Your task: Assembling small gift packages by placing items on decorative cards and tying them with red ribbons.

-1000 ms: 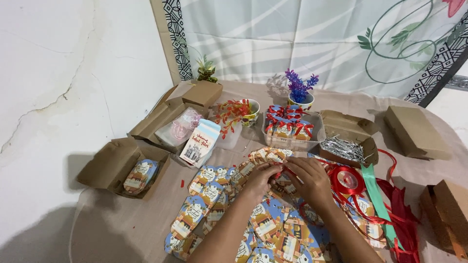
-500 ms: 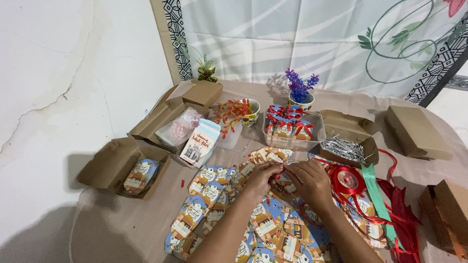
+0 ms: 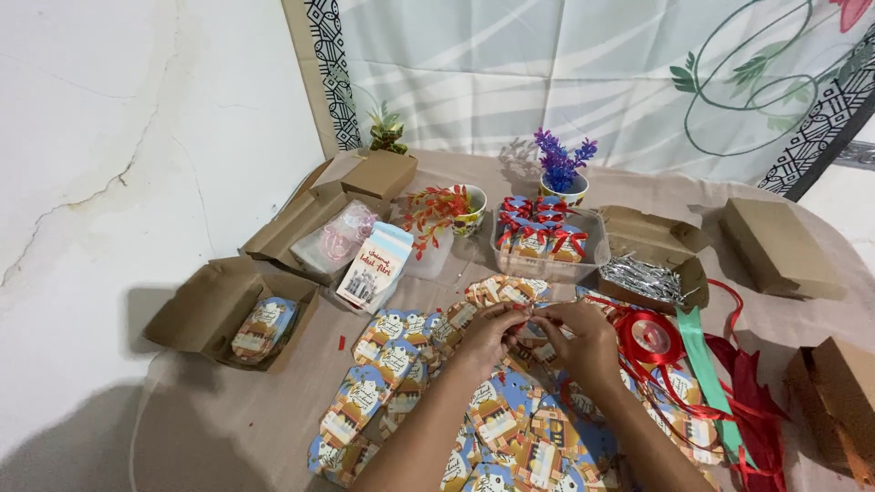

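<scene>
At table centre: left hand (image 3: 488, 335) and right hand (image 3: 576, 337), fingertips pinched together on a red ribbon piece (image 3: 529, 318) above scattered printed gift tags (image 3: 387, 364). Risk: the small ribbon could slip from so fine a pinch.

What the left hand (image 3: 488, 333) and right hand (image 3: 583, 337) pinch between their fingers is too small to tell. The forearms cover part of the spread of blue-and-orange printed paper tags (image 3: 392, 364). The brown cardboard box (image 3: 843, 405) at the right is cut off by the edge.
</scene>
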